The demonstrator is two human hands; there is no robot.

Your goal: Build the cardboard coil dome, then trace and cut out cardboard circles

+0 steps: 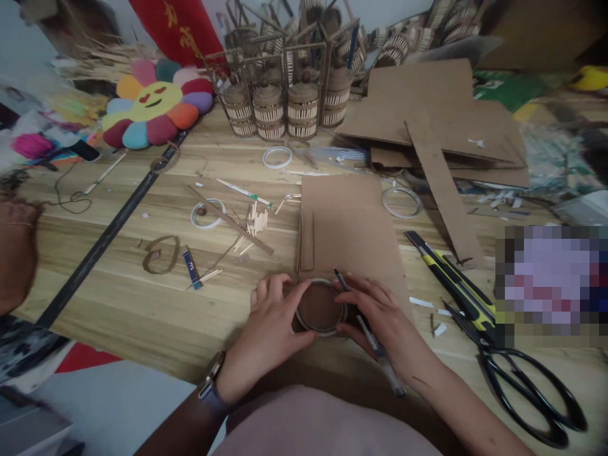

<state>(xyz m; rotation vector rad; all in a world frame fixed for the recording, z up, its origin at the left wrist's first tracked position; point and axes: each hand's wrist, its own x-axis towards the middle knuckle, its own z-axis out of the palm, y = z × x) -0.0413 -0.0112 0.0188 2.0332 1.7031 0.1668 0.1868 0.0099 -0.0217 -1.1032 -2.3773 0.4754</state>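
In front of me my left hand [278, 323] curves round the left side of a round ring with a pale rim [323, 332], which looks like a tape roll. The ring's inside shows flat and brown. From the opposite side my right hand [380, 310] steadies the same ring with its fingertips. A pen [375, 345] lies slanted in that right hand, its dark tip pointing away from me. Just beyond the ring is a sheet of brown cardboard [349, 221], with a narrow cardboard strip [308, 240] on it.
Scissors [522, 386] and a yellow-black utility knife [456, 285] lie to the right. Small sticks [256, 221] and a white tape ring [192, 215] are scattered left. Slatted wooden lanterns [303, 111] and stacked cardboard [422, 107] stand behind. Another person's arm [16, 253] rests at the left edge.
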